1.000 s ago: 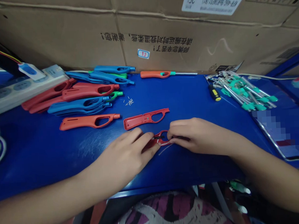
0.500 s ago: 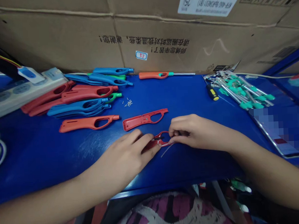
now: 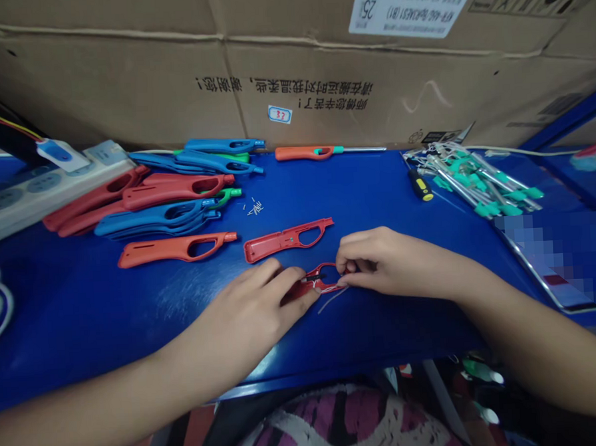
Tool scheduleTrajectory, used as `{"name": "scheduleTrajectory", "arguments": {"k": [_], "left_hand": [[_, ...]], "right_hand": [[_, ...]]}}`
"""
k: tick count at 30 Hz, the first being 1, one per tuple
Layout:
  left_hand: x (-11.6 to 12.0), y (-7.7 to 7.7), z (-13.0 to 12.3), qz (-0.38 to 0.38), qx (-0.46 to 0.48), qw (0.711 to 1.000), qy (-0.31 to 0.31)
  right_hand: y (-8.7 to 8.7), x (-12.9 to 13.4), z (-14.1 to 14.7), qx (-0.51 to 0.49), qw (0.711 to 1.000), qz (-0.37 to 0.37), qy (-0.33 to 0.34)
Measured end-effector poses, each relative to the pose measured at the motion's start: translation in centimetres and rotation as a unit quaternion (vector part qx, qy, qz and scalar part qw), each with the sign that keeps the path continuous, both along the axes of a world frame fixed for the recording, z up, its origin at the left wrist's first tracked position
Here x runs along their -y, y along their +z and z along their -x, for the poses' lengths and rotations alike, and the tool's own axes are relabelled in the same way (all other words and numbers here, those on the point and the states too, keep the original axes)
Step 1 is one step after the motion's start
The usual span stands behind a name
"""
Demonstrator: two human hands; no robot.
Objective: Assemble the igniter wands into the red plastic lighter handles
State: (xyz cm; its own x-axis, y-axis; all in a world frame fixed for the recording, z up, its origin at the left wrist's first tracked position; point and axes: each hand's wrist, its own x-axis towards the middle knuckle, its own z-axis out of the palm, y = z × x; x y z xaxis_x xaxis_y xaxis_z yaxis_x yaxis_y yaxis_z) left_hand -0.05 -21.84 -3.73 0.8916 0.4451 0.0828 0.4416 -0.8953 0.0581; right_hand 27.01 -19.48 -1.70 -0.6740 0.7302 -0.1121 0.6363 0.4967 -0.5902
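My left hand (image 3: 262, 303) is closed round the handle end of a red lighter shell (image 3: 325, 269) near the table's front edge. At the shell's other end, my right hand (image 3: 373, 262) pinches its tip, which the fingers mostly hide. A black part and a thin white wire show inside the shell, and a loose wire end (image 3: 332, 300) sticks out below it. Just behind my hands lies an open red half shell (image 3: 279, 241), its hollow side up. An orange shell (image 3: 179, 249) rests to the left of it.
Red shells (image 3: 176, 189) and blue shells (image 3: 158, 218) are piled at left beside a power strip (image 3: 41, 186). An orange lighter (image 3: 304, 153) lies by the cardboard box (image 3: 145, 78). Small pins (image 3: 256, 206), a screwdriver (image 3: 420, 184), metal rods with green parts (image 3: 475, 180) and a phone (image 3: 555, 269) are around.
The camera view has shifted slightly. Both hands keep almost the same hold on the red shell, and the loose wire end has moved a little.
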Motion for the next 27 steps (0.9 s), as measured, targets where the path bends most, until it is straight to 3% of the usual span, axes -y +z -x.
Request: {"name": "scheduleTrajectory", "arguments": {"k": [6, 8, 10, 12, 15, 19, 22, 27], "left_hand": [[-0.6, -0.3, 0.2, -0.001, 0.025, 1.000, -0.005], [-0.9, -0.4, 0.3, -0.003, 0.035, 0.999, -0.006], [-1.2, -0.3, 0.3, -0.002, 0.042, 0.999, -0.008], [-1.5, -0.2, 0.3, 0.002, 0.050, 0.999, -0.008], [-1.8, -0.2, 0.4, 0.004, 0.064, 0.998, -0.006], [-2.1, -0.3, 0.6, -0.003, 0.088, 0.996, -0.010], [-2.3, -0.4, 0.7, 0.001, 0.106, 0.994, -0.015], [-2.2, -0.3, 0.7, 0.004, 0.125, 0.992, -0.021]], "right_hand": [[0.2, -0.2, -0.1, -0.014, 0.999, -0.032, 0.007], [0.4, -0.6, -0.5, -0.020, 0.997, -0.065, -0.023], [0.7, -1.2, -1.5, 0.015, 0.988, -0.118, -0.102], [1.1, -2.1, -3.0, 0.085, 0.955, -0.179, -0.221], [1.8, -3.6, -6.1, 0.187, 0.875, -0.231, -0.384], [2.0, -5.3, -10.2, 0.315, 0.780, -0.159, -0.517], [1.6, -6.1, -12.0, 0.338, 0.758, -0.111, -0.547], [1.1, -6.7, -12.6, 0.341, 0.753, -0.079, -0.558]]}}
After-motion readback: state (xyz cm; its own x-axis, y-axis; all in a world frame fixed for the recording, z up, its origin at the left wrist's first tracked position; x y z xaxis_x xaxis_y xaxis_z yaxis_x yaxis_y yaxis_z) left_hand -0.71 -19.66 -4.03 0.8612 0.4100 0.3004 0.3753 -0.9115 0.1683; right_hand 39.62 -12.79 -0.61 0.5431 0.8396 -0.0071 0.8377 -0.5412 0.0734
